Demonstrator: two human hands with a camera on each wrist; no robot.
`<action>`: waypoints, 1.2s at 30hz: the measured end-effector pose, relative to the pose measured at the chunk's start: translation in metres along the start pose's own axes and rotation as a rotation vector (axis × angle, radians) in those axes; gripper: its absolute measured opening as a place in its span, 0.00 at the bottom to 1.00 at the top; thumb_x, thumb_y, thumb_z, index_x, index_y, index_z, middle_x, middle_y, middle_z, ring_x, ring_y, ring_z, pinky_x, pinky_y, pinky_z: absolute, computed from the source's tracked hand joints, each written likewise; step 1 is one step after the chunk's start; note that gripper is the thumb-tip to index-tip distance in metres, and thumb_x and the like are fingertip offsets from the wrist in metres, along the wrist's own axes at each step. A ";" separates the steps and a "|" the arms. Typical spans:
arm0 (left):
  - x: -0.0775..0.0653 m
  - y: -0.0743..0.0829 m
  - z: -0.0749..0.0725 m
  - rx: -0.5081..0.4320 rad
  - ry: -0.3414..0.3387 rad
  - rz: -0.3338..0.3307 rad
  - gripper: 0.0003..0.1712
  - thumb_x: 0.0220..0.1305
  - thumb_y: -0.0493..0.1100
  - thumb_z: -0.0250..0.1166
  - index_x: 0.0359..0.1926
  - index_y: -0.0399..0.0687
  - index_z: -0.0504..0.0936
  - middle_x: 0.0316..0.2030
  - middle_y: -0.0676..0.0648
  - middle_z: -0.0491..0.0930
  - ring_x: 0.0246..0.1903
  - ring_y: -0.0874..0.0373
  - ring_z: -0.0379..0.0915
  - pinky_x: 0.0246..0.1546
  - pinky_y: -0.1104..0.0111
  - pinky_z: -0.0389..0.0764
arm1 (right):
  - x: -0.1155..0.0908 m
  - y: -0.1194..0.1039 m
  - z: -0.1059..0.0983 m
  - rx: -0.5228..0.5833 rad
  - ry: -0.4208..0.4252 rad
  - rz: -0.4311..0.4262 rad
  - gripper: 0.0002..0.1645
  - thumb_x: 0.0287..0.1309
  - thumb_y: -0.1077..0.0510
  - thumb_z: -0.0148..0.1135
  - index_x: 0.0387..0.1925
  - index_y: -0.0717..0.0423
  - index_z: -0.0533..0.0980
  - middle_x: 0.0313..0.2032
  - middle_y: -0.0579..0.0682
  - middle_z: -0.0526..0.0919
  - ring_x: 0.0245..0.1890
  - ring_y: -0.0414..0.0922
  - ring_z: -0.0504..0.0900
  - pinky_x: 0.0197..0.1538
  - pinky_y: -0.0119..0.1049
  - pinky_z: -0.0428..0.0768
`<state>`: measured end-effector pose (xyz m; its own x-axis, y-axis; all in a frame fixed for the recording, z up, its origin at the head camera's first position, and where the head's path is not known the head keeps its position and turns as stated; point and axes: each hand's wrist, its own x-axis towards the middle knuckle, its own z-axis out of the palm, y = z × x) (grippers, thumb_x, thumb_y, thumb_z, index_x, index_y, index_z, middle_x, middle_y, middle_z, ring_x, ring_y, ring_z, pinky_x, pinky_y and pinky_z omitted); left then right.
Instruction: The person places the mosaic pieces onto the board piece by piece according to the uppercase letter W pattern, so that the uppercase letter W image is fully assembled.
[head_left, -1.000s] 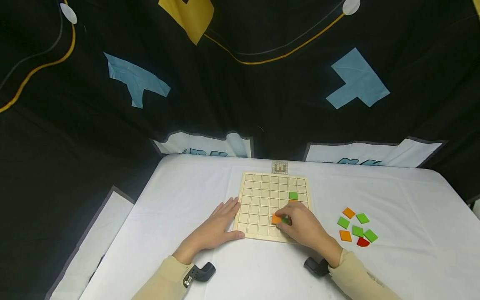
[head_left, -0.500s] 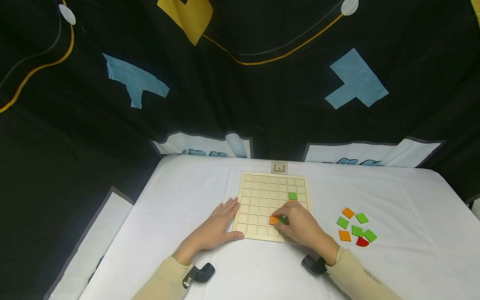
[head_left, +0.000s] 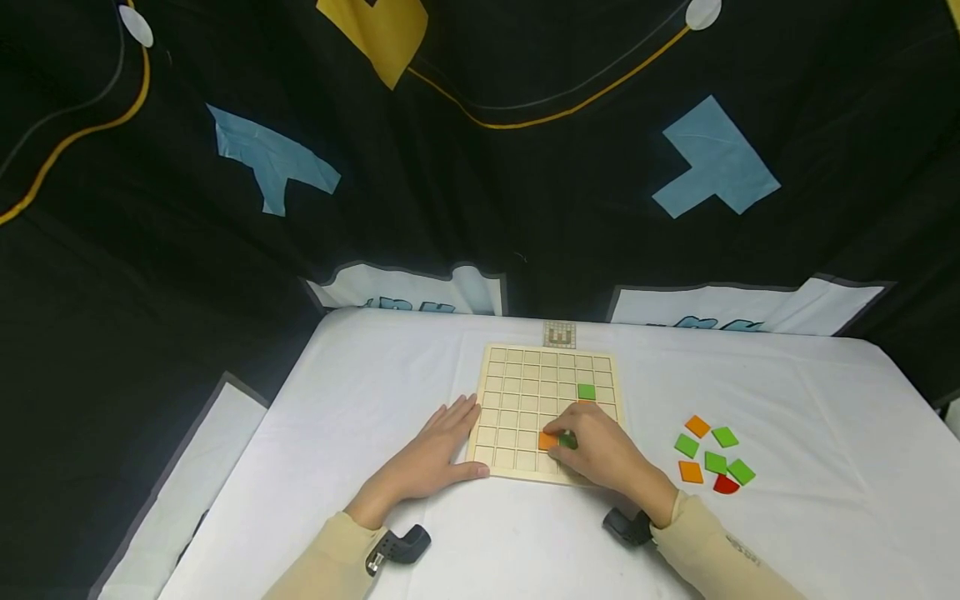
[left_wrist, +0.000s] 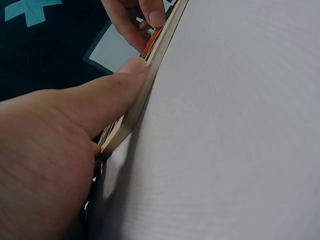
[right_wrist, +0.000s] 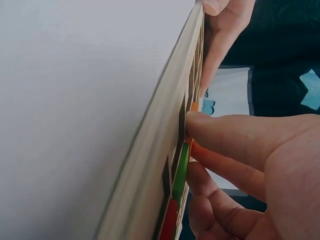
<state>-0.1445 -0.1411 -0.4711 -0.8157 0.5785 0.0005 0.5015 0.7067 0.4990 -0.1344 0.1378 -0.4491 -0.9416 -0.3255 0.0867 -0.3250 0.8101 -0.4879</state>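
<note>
The square pale wooden board (head_left: 513,407) has a grid pattern with green square tiles (head_left: 587,391) and orange square tiles (head_left: 547,441); the cloth-covered bench (head_left: 825,467) is white, the round-edged piece (head_left: 726,485) red.

"What's moved since a second ago?"
"The orange tile (head_left: 547,441): it lies slightly farther left on the wooden grid board (head_left: 507,418)."
"And the right hand (head_left: 602,447)?"
"It's a little farther left too, and so is the black device (head_left: 624,527) at its wrist."
</note>
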 end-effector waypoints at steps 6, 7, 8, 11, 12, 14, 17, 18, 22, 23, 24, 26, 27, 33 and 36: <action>0.001 0.000 0.000 0.003 -0.003 0.001 0.56 0.65 0.66 0.63 0.78 0.35 0.51 0.78 0.41 0.46 0.78 0.48 0.37 0.77 0.53 0.39 | -0.002 0.005 -0.002 0.029 -0.003 -0.033 0.16 0.51 0.58 0.77 0.44 0.52 0.87 0.42 0.43 0.84 0.47 0.44 0.77 0.54 0.43 0.79; 0.001 0.000 0.000 0.002 -0.003 0.001 0.56 0.65 0.66 0.63 0.78 0.35 0.51 0.78 0.41 0.46 0.78 0.48 0.37 0.77 0.53 0.39 | -0.002 0.006 -0.003 0.034 0.003 -0.043 0.17 0.51 0.58 0.77 0.45 0.52 0.87 0.42 0.42 0.83 0.45 0.43 0.77 0.51 0.42 0.80; 0.001 -0.001 0.000 0.002 -0.002 0.002 0.56 0.65 0.66 0.63 0.78 0.35 0.51 0.78 0.41 0.46 0.78 0.48 0.36 0.77 0.53 0.39 | -0.003 0.007 -0.005 0.037 0.011 -0.056 0.17 0.51 0.59 0.77 0.45 0.53 0.86 0.42 0.42 0.83 0.44 0.43 0.77 0.49 0.41 0.80; 0.001 -0.001 0.001 0.005 -0.002 0.006 0.56 0.65 0.67 0.63 0.78 0.35 0.51 0.78 0.40 0.46 0.78 0.48 0.36 0.77 0.53 0.39 | -0.007 0.012 -0.010 0.050 0.042 -0.085 0.18 0.50 0.60 0.77 0.45 0.54 0.86 0.41 0.44 0.84 0.40 0.43 0.76 0.44 0.40 0.80; 0.001 -0.001 0.001 0.005 -0.003 0.006 0.56 0.65 0.67 0.63 0.78 0.35 0.51 0.78 0.41 0.46 0.78 0.48 0.36 0.77 0.53 0.39 | -0.009 0.013 -0.012 0.050 0.053 -0.087 0.18 0.50 0.60 0.78 0.45 0.54 0.86 0.42 0.44 0.85 0.40 0.43 0.77 0.44 0.40 0.80; 0.001 -0.001 0.000 0.008 -0.003 0.009 0.56 0.65 0.67 0.63 0.78 0.35 0.51 0.78 0.40 0.46 0.78 0.48 0.36 0.77 0.53 0.39 | -0.013 0.016 -0.017 0.054 0.067 -0.079 0.19 0.50 0.61 0.78 0.46 0.55 0.86 0.42 0.45 0.85 0.41 0.44 0.77 0.45 0.41 0.81; 0.001 -0.002 0.000 0.008 -0.005 0.012 0.56 0.65 0.66 0.63 0.77 0.35 0.51 0.78 0.40 0.46 0.78 0.47 0.36 0.77 0.53 0.39 | -0.019 0.021 -0.025 0.068 0.073 -0.045 0.19 0.51 0.60 0.77 0.47 0.55 0.85 0.43 0.45 0.85 0.43 0.45 0.78 0.46 0.43 0.80; 0.001 -0.002 0.000 0.007 -0.006 0.013 0.56 0.65 0.66 0.63 0.77 0.34 0.51 0.78 0.40 0.45 0.78 0.47 0.36 0.77 0.53 0.39 | -0.021 0.022 -0.027 0.071 0.076 -0.037 0.19 0.52 0.60 0.77 0.48 0.55 0.85 0.43 0.45 0.86 0.44 0.46 0.78 0.46 0.43 0.80; 0.001 -0.002 0.001 0.007 -0.010 0.010 0.56 0.65 0.66 0.62 0.78 0.34 0.51 0.78 0.40 0.45 0.78 0.48 0.36 0.77 0.53 0.39 | -0.030 0.030 -0.038 0.078 0.092 -0.010 0.20 0.53 0.60 0.76 0.50 0.55 0.85 0.43 0.46 0.85 0.44 0.47 0.78 0.45 0.44 0.79; 0.001 -0.002 0.001 0.007 -0.010 0.009 0.56 0.65 0.66 0.62 0.78 0.35 0.51 0.78 0.40 0.45 0.78 0.48 0.35 0.77 0.53 0.39 | -0.033 0.032 -0.041 0.075 0.100 -0.006 0.20 0.53 0.60 0.76 0.50 0.55 0.85 0.44 0.46 0.85 0.44 0.47 0.78 0.45 0.45 0.79; 0.001 -0.002 0.001 0.007 -0.011 0.008 0.56 0.65 0.66 0.62 0.78 0.35 0.51 0.78 0.41 0.45 0.78 0.48 0.35 0.77 0.53 0.38 | -0.035 0.035 -0.043 0.070 0.108 -0.001 0.20 0.53 0.60 0.76 0.50 0.54 0.85 0.44 0.45 0.85 0.44 0.46 0.78 0.45 0.45 0.79; 0.001 -0.002 0.000 0.006 -0.010 0.006 0.56 0.65 0.66 0.63 0.78 0.35 0.51 0.78 0.41 0.45 0.78 0.48 0.35 0.77 0.54 0.38 | -0.039 0.040 -0.046 0.059 0.121 0.013 0.19 0.53 0.59 0.76 0.49 0.54 0.85 0.44 0.45 0.85 0.43 0.46 0.78 0.44 0.45 0.80; 0.001 -0.001 0.000 0.006 -0.009 0.006 0.56 0.65 0.66 0.63 0.78 0.35 0.51 0.78 0.41 0.45 0.78 0.48 0.35 0.77 0.54 0.38 | -0.041 0.042 -0.048 0.053 0.125 0.019 0.19 0.53 0.59 0.76 0.49 0.54 0.85 0.43 0.46 0.85 0.42 0.46 0.78 0.44 0.45 0.80; 0.001 -0.001 0.000 -0.001 -0.008 0.011 0.56 0.65 0.66 0.63 0.77 0.34 0.52 0.78 0.39 0.46 0.78 0.47 0.36 0.77 0.52 0.39 | -0.056 0.056 -0.055 0.036 0.154 0.046 0.20 0.53 0.59 0.76 0.49 0.55 0.84 0.44 0.48 0.85 0.42 0.46 0.78 0.43 0.46 0.79; 0.001 -0.001 0.000 0.003 -0.011 0.006 0.56 0.65 0.66 0.63 0.77 0.34 0.51 0.78 0.40 0.45 0.78 0.47 0.36 0.77 0.53 0.39 | -0.062 0.062 -0.057 0.024 0.178 0.060 0.20 0.53 0.60 0.76 0.50 0.55 0.84 0.44 0.48 0.85 0.41 0.47 0.78 0.42 0.44 0.79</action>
<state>-0.1458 -0.1410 -0.4717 -0.8095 0.5871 -0.0058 0.5073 0.7043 0.4966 -0.1013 0.2365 -0.4352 -0.9607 -0.1836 0.2082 -0.2675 0.8127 -0.5177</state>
